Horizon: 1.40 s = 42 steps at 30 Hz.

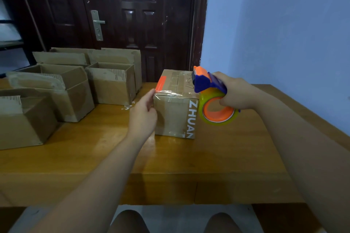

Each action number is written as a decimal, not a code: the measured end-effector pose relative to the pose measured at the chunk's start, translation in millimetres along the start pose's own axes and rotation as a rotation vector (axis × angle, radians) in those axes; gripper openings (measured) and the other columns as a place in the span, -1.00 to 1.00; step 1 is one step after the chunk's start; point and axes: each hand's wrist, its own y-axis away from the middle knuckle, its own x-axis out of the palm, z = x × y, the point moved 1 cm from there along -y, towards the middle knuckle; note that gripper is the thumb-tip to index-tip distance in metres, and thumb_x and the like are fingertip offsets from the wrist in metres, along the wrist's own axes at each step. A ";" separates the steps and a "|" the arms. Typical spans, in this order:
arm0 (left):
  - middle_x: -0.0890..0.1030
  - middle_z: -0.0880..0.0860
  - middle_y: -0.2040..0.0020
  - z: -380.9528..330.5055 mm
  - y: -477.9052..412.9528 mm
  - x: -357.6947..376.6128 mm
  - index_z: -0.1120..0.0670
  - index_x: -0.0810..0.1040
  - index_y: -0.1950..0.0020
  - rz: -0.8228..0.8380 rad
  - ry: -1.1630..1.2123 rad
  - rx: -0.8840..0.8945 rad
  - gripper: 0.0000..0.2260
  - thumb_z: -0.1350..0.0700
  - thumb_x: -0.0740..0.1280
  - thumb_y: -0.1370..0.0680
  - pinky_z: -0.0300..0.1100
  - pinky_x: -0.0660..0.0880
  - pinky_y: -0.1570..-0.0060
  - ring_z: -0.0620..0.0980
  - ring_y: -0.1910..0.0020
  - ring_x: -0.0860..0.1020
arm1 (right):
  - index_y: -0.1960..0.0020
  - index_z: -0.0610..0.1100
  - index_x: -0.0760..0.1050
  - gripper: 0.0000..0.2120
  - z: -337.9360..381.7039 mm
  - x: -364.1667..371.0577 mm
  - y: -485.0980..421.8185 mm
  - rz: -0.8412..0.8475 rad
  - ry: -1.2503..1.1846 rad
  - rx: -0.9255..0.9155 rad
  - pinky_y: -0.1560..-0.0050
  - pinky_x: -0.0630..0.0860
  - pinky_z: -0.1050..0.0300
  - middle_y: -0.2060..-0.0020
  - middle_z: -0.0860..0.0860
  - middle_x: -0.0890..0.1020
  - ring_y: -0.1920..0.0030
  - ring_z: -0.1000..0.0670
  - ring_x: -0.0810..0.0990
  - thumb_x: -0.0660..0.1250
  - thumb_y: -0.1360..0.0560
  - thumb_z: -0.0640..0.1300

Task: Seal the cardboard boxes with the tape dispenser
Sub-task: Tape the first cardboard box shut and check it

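Note:
A closed cardboard box (pixel 176 111) with white "ZHUAN" lettering and an orange label stands in the middle of the wooden table (pixel 227 153). Clear tape runs along its top front edge. My left hand (pixel 144 113) is against the box's left front corner, its thumb touching the tape end at the top corner and its fingers loosely curled. My right hand (pixel 234 91) grips a blue and orange tape dispenser (pixel 210 89) with a roll of clear tape, held just off the box's right top edge.
Several open cardboard boxes (pixel 111 85) with raised flaps stand on the left part of the table. A dark door (pixel 136 21) is behind the table and a pale blue wall (pixel 284 34) on the right. My knees show below the table's front edge.

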 end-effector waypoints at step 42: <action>0.58 -0.02 -0.22 -24.3 -32.2 23.6 -0.06 0.42 -0.33 0.140 -1.011 0.584 -0.70 -0.07 0.09 -0.64 -0.08 0.52 0.20 0.06 -0.07 0.59 | -0.24 0.49 0.29 -0.40 -50.6 7.4 59.4 -0.211 -0.514 0.003 0.09 0.39 0.52 -0.11 0.44 0.51 -0.07 0.37 0.50 0.41 -0.24 0.27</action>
